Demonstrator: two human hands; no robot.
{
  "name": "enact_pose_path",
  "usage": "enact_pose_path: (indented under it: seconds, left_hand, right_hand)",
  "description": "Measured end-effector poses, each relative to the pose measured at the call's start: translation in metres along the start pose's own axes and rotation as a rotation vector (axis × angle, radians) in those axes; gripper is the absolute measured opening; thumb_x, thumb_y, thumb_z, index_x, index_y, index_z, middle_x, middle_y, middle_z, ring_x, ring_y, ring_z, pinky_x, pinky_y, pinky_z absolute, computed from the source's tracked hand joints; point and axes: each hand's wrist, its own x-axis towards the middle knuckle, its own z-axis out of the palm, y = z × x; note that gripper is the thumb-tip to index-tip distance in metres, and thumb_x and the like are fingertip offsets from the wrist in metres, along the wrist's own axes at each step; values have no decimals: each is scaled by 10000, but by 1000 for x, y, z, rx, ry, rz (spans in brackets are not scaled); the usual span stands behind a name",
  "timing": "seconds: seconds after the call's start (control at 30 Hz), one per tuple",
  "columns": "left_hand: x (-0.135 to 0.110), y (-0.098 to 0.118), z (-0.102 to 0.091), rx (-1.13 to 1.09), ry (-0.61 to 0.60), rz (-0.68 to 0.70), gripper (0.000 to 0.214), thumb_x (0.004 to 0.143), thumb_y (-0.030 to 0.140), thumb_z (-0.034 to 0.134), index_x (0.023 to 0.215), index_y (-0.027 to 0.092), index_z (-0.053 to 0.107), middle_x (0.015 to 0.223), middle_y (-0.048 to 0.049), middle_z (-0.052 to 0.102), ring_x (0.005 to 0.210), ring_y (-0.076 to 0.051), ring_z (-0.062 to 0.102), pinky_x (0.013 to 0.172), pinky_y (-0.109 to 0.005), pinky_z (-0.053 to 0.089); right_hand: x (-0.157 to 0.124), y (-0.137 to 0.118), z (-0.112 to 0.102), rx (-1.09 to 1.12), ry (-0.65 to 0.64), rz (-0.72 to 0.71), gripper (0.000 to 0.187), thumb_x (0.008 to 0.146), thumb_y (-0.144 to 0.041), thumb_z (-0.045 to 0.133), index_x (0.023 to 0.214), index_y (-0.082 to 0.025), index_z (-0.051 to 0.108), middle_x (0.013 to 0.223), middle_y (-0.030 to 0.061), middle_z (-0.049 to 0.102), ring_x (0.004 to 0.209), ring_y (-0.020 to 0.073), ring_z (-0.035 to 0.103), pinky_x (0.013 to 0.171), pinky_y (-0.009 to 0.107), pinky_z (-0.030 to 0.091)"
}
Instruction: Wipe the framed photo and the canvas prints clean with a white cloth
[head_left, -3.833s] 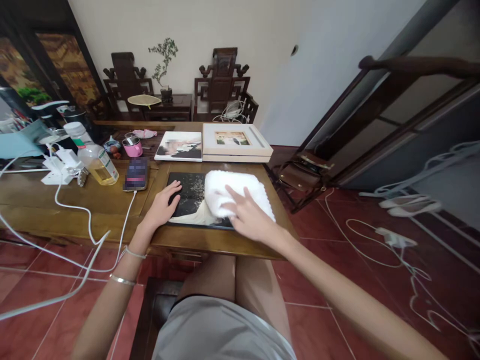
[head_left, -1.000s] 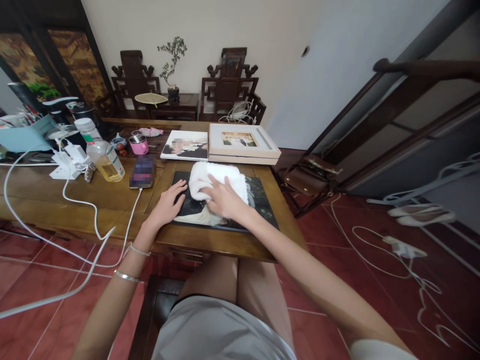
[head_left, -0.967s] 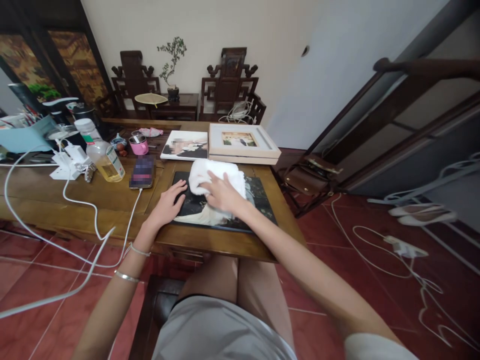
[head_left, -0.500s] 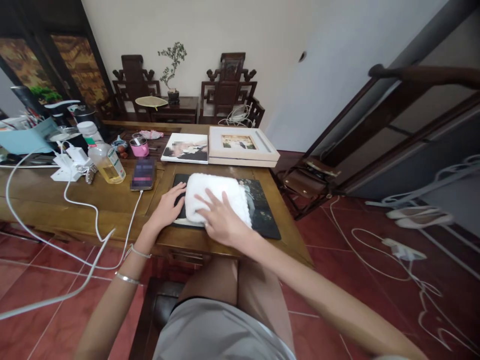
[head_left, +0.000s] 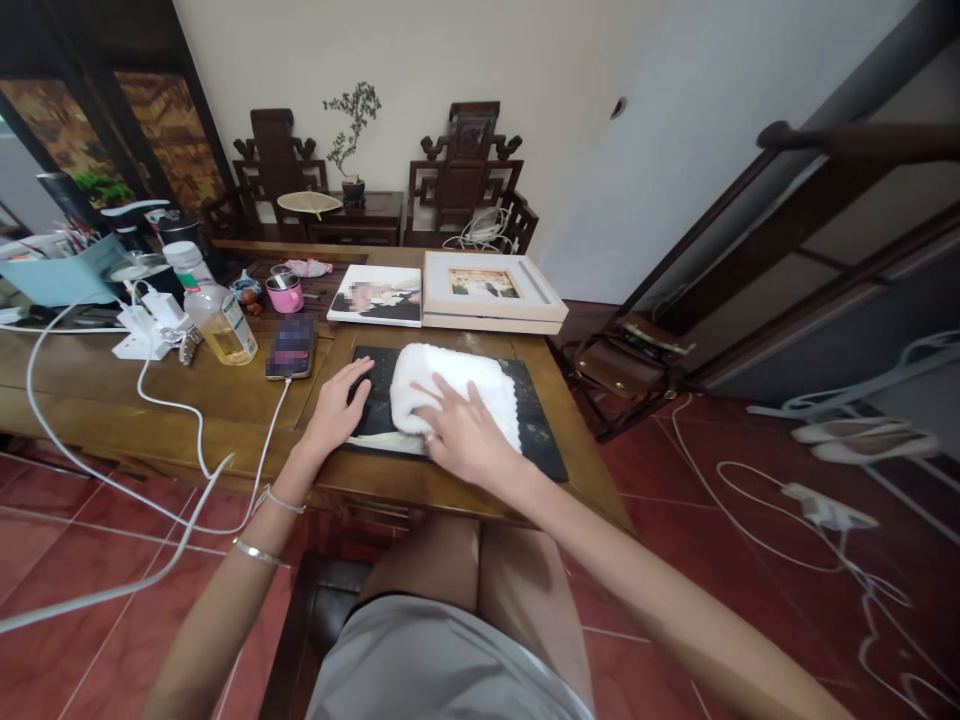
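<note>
A dark photo panel (head_left: 541,445) lies flat on the wooden table (head_left: 90,395) in front of me. A folded white towel (head_left: 457,385) rests on the panel. My right hand (head_left: 465,435) lies flat on the near edge of the towel, fingers spread, pressing it down. My left hand (head_left: 337,405) rests open on the panel's left edge, fingers stretched onto the dark surface.
Behind the panel lie a photo print (head_left: 375,296) and a light framed picture (head_left: 487,290). A phone (head_left: 291,347) on a white cable, an oil bottle (head_left: 217,325), a pink cup (head_left: 286,293) and a power strip (head_left: 146,325) stand to the left. Cables trail over the red tiled floor (head_left: 787,560).
My right hand slid the towel across the panel, first left and toward me, then slightly back to the right. My left hand stayed on the panel's left edge.
</note>
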Motion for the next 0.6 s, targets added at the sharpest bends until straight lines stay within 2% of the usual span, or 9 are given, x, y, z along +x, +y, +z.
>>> enact_pose_path:
  seconds: [0.1, 0.2, 0.3, 0.4, 0.5, 0.6]
  left_hand:
    - [0, 1, -1, -63, 67, -31, 419, 953, 380, 357, 1227, 157, 584, 1302, -99, 595, 1241, -208, 520, 1088, -390, 367]
    - [-1, 1, -3, -132, 119, -53, 507, 966, 438, 290, 1243, 123, 573, 1310, -118, 585, 1247, -215, 514, 1092, -380, 359]
    - [-1, 2, -4, -152, 140, -67, 552, 973, 452, 232, 1264, 115, 558, 1330, -118, 568, 1263, -212, 499, 1105, -379, 343]
    - [-1, 3, -3, -117, 112, -52, 544, 976, 436, 229, 1274, 115, 552, 1344, -115, 557, 1303, -205, 459, 1124, -378, 319]
    - [-1, 3, 0, -42, 23, 3, 503, 957, 406, 330, 1244, 75, 576, 1347, -148, 547, 1332, -220, 423, 1134, -385, 308]
    - [-1, 2, 3, 29, -82, 42, 438, 921, 362, 434, 1203, 77, 610, 1341, -155, 546, 1309, -229, 454, 1124, -395, 330]
  right_hand:
    - [30, -7, 4, -32, 10, 47, 482, 791, -139, 439, 1253, -176, 575, 1493, 96, 362, 1391, 390, 201, 1006, 721, 219]
    - [38, -22, 8, -10, 13, -103, 476, 779, -132, 448, 1232, -165, 591, 1500, 93, 350, 1396, 398, 178, 1018, 732, 179]
    - [19, -29, 7, 42, -39, -316, 455, 736, -99, 457, 1144, -177, 642, 1486, 72, 380, 1408, 371, 165, 1051, 707, 145]
    - [-14, -21, 0, 132, -108, -473, 431, 668, -93, 483, 1037, -201, 676, 1462, 36, 422, 1417, 330, 170, 1098, 658, 99]
    - [-41, -1, -6, 195, -83, -434, 425, 625, -71, 461, 960, -202, 686, 1422, 41, 476, 1409, 269, 227, 1146, 566, 93]
    - [-44, 25, -7, 153, -4, -243, 435, 650, -58, 437, 987, -187, 681, 1404, 101, 491, 1383, 249, 298, 1146, 527, 155]
